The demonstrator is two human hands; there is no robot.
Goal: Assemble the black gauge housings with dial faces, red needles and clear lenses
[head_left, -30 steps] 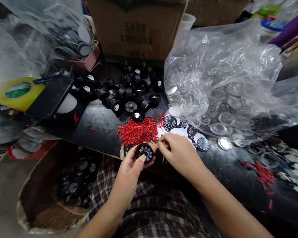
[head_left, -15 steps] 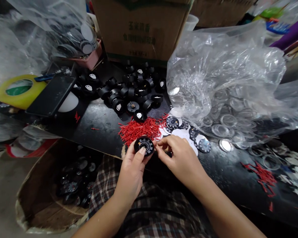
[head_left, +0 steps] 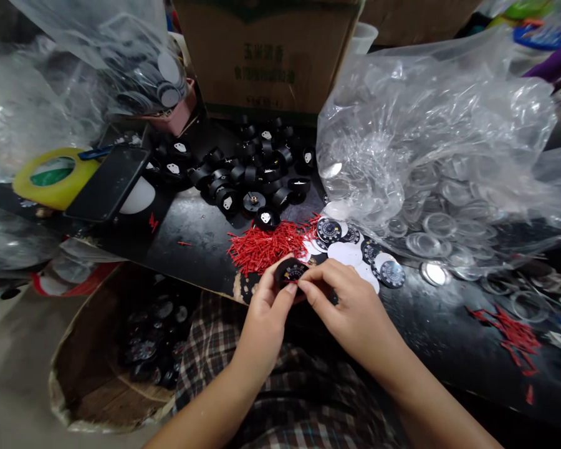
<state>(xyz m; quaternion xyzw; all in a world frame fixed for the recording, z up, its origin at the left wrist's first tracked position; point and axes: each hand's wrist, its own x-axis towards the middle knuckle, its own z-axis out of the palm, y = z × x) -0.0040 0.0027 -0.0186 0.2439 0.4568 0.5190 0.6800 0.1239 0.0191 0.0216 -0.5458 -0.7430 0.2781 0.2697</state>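
My left hand (head_left: 266,308) is closed round a small black round dial case (head_left: 290,272), its printed face tilted upward. White numbers and a yellow mark show on that face. My right hand (head_left: 339,290) is pinched at the case's right side, thumb and forefinger over the dial. A thin red pointer (head_left: 290,282) shows across the face by the fingertips; its far end is hidden. Just beyond both hands lies a heap of red pointers (head_left: 266,246). Printed dial discs (head_left: 393,274) and white discs are scattered to the right of it.
Black dial cases (head_left: 252,174) are piled behind the red heap. A plastic bag of clear round covers (head_left: 430,168) spreads on the right. At left are yellow tape (head_left: 28,181) and a phone (head_left: 107,184). Below the table edge, a box (head_left: 70,374) holds finished-looking dials.
My left hand has brought the dial case to the right and tilted it. My right fingertips have moved from beside the case onto its face. The view has shifted slightly left.
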